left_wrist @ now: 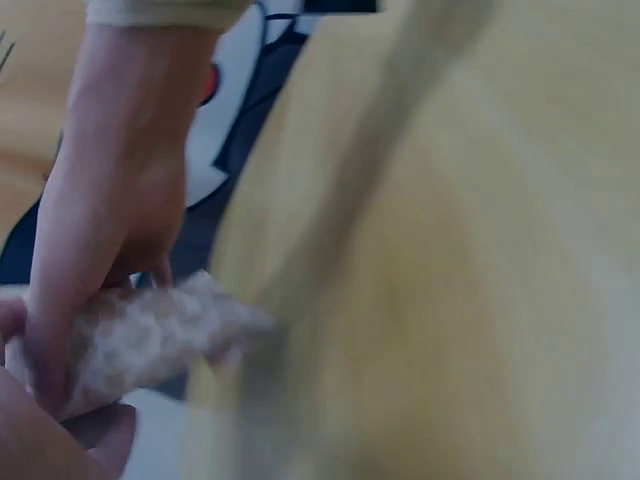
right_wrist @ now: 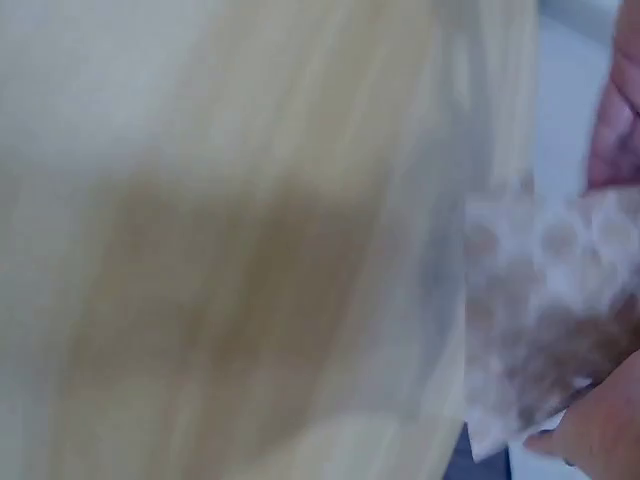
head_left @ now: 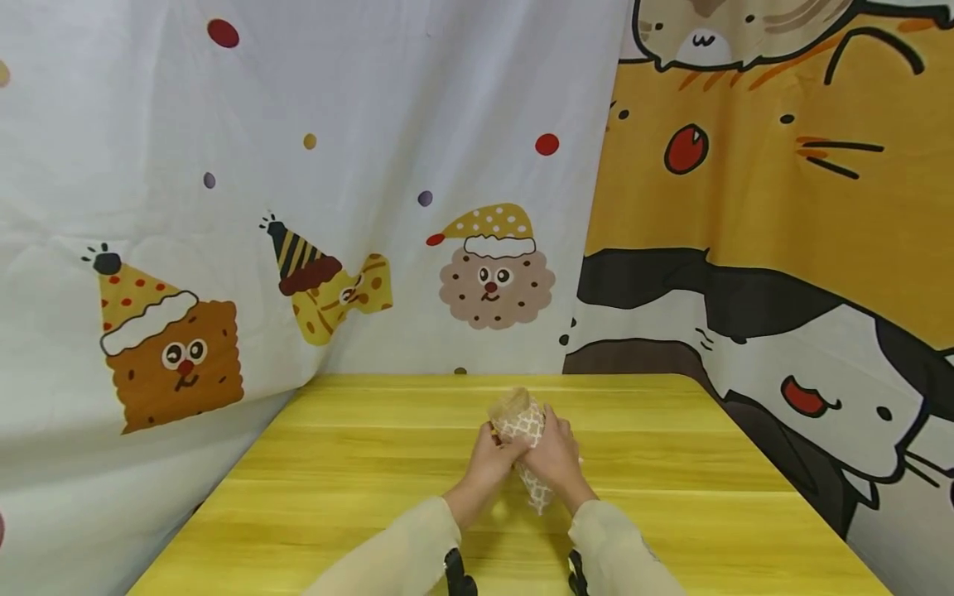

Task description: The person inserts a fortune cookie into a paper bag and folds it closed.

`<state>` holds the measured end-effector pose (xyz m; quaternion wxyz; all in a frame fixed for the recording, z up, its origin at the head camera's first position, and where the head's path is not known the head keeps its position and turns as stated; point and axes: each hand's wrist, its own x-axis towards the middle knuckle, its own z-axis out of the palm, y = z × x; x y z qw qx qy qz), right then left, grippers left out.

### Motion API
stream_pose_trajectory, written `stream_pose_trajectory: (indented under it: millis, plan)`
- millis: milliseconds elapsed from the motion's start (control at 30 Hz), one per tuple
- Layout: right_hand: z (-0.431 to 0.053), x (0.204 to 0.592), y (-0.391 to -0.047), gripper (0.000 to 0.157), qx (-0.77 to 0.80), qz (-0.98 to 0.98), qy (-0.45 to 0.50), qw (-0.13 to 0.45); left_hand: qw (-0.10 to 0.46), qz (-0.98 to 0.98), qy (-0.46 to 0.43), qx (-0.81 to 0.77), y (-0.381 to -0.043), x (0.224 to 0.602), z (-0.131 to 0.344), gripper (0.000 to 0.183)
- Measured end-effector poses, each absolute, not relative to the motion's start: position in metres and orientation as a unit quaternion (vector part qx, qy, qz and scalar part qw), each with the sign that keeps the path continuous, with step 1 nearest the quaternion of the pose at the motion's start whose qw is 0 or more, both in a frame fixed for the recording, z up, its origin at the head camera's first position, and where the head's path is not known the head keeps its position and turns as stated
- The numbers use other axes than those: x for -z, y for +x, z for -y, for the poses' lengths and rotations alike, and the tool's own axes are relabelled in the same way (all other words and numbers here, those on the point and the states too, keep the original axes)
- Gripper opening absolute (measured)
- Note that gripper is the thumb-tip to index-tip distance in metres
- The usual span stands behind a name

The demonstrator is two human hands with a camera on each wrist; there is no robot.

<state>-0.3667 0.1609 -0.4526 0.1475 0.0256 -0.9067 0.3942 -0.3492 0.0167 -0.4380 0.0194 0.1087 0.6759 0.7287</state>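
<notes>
A cone of brown kraft paper with a white lattice pattern [head_left: 524, 424] is held up over the table, its wide mouth tilted away and its narrow end pointing down toward me. My left hand [head_left: 490, 460] grips its left side, and my right hand [head_left: 556, 457] grips the right side, thumbs close together in front. In the left wrist view the patterned paper [left_wrist: 165, 335] is blurred, with fingers wrapped about it. The right wrist view catches a patterned paper edge [right_wrist: 545, 270] between parts of both hands. What the cone contains is hidden.
The yellow wood-grain table [head_left: 358, 463] spreads beneath the hands. Behind it hangs a white cloth [head_left: 373, 108] printed with cartoon biscuits. A cartoon cat cloth [head_left: 760, 207] covers the right side. Black wrist-camera pieces [head_left: 458, 573] show at the cuffs.
</notes>
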Motion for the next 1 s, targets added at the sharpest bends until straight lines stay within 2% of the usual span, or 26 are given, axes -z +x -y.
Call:
stream_pose_trajectory:
  millis: [100,200,267,333,467,533,833,1000]
  plan:
    - [-0.159,0.442,-0.366,0.119,-0.448,0.88,0.046,0.15,0.004,-0.67,0.141,-0.728,-0.366,0.422,-0.01,0.057]
    - [-0.16,0.431,-0.364,0.114,-0.497,0.845,0.068,0.184,0.008,-0.681,0.183,-0.709,-0.385,0.404,0.008,0.047]
    - [-0.163,0.428,-0.362,0.101,-0.514,0.831,0.076,0.199,0.023,-0.696,0.216,-0.684,-0.395,0.397,0.02,0.046]
    - [-0.165,0.431,-0.361,0.089,-0.53,0.824,0.078,0.182,0.042,-0.718,0.231,-0.655,-0.401,0.398,0.029,0.052]
    - [-0.169,0.445,-0.362,0.087,-0.536,0.834,0.061,0.113,0.097,-0.74,0.239,-0.622,-0.406,0.416,0.038,0.067]
    - [-0.17,0.449,-0.364,0.086,-0.536,0.836,0.061,0.1,0.112,-0.737,0.241,-0.622,-0.406,0.425,0.038,0.072]
    - [-0.171,0.441,-0.364,0.047,-0.562,0.814,0.073,0.129,0.08,-0.74,0.228,-0.628,-0.403,0.43,0.034,0.045]
    - [-0.176,0.447,-0.363,0.041,-0.582,0.803,0.074,0.105,0.074,-0.758,0.213,-0.612,-0.402,0.437,0.033,0.039]
